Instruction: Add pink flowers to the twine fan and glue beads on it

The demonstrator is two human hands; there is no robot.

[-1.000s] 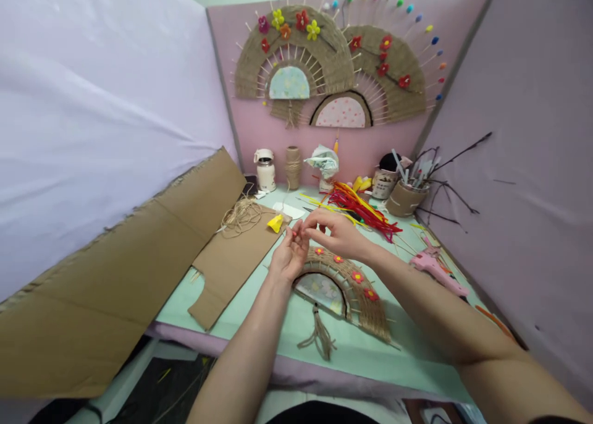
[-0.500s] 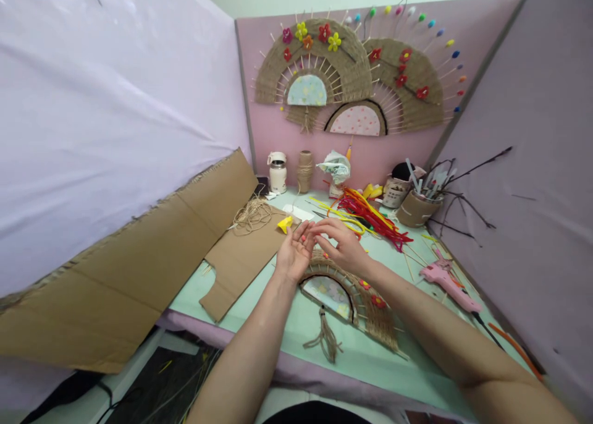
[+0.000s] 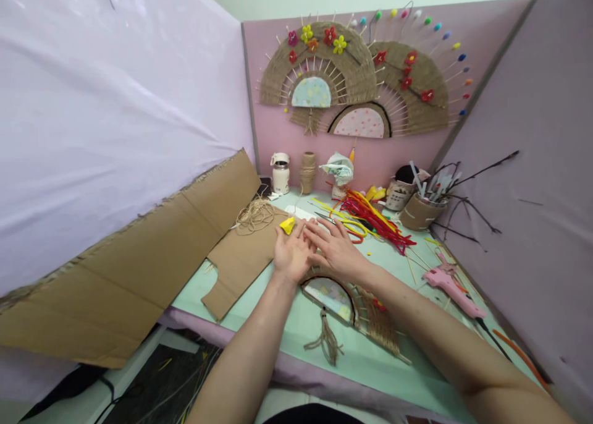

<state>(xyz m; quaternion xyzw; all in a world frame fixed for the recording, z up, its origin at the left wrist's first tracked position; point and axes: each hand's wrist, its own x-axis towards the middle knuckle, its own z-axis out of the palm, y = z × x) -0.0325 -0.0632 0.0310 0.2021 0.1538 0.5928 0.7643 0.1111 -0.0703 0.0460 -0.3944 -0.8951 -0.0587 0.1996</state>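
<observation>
My left hand [image 3: 294, 254] is palm up above the table, fingers spread. Over its fingers lies my right hand [image 3: 334, 248], palm down with the fingers stretched out; anything between the two palms is hidden. A small yellow piece [image 3: 287, 225] shows just beyond my left fingertips. Below the hands is a woven twine fan [image 3: 383, 328] with a patterned half-circle centre [image 3: 331, 297] and a twine tassel [image 3: 328, 342]. My right hand and forearm cover part of the fan and its red flowers.
Red and yellow pipe cleaners [image 3: 373, 217] lie behind my right hand, near scissors [image 3: 354, 231]. A pink glue gun [image 3: 451, 288] is at the right. Cardboard [image 3: 241, 266] and loose twine [image 3: 254, 215] lie left; a brown pot [image 3: 419, 214] holds sticks and branches.
My right hand has flattened over my left palm, its fingers now straighter. The small red bead seen earlier on my left palm is now out of sight. The view has shifted slightly.
</observation>
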